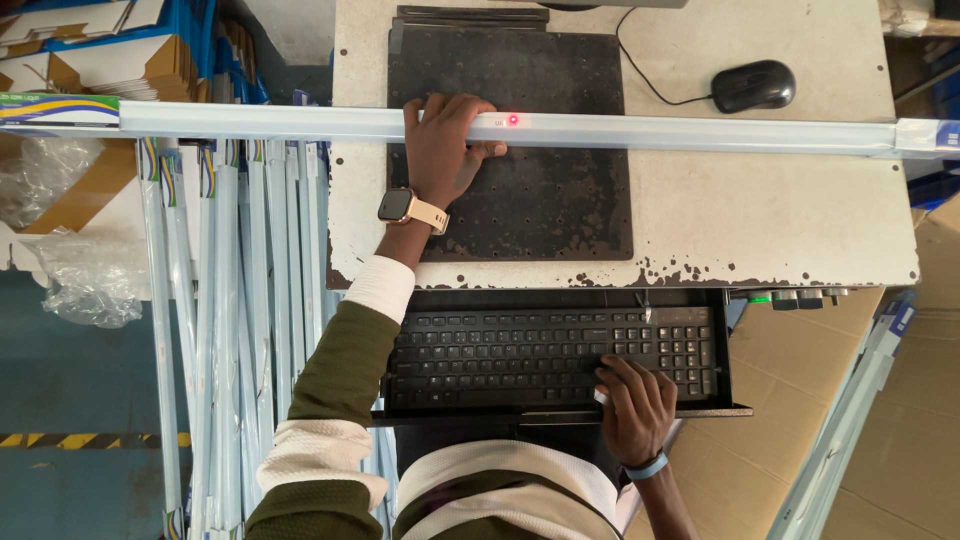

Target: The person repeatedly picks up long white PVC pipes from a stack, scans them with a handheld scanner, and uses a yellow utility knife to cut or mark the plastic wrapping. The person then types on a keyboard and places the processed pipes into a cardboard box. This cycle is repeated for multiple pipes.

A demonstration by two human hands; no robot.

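Spanning the frame from nine to three o'clock, a long pale box (700, 132) lies across the worn white workbench (780, 220), crossing the top of a dark perforated plate (540, 200) at twelve. A small red light spot (513, 120) glows on the box, just right of the left hand (440, 150), whose fingers are curled over the far edge and pin the box to the plate. At six sits a black keyboard (520, 355) on a pull-out tray; the right hand (635, 405) rests on it at about five o'clock, fingers loosely bent and touching the keys, gripping nothing. A stack of similar long boxes (230, 330) stands at eight, with more at four. A black mouse (752, 86) lies at one, untouched. The left wrist carries a watch (400, 206).

Judging by this, the box is being held steady under the red spot while a key is pressed. The next move seems to call for keeping the box from sliding until that is finished.
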